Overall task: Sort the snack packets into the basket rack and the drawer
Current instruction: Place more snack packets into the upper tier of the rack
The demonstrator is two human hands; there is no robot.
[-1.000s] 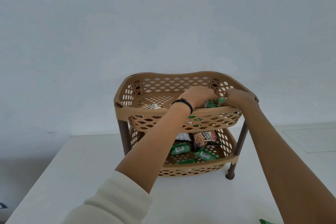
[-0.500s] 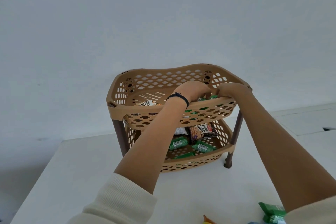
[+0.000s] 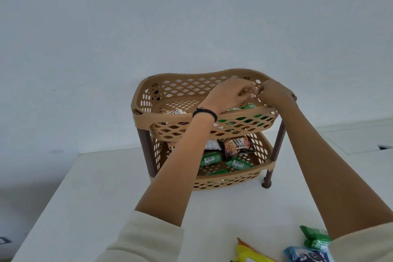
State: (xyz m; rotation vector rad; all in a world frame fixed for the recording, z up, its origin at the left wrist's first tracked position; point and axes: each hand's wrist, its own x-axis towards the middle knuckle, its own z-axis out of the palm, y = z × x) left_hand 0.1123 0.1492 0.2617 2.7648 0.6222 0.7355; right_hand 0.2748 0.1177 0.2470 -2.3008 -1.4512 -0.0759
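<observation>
Yellow packet point(image 3: 248, 255), blue packet point(image 3: 306, 256) and green packet point(image 3: 315, 239) at the counter's point(image 3: 106, 187) near edge, basket rack point(image 3: 170, 116) behind, peanut packet point(image 3: 238, 145) and green packs point(image 3: 210, 158) in its lower tier, green sachets point(image 3: 248, 106) in the upper tier, left hand point(image 3: 230, 97) loosely curled and holding nothing just above them, right hand point(image 3: 274, 95) beside it, its grip impossible to tell

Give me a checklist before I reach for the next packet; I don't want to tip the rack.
1. Left hand empty: cannot tell, fingers curled.
2. Right hand empty: cannot tell.
3. Green packets inside top basket: ok.
4. Rack upright on table: ok.
5. All packets sorted: not ok; loose green packet and blue packet lie on the table.
</observation>
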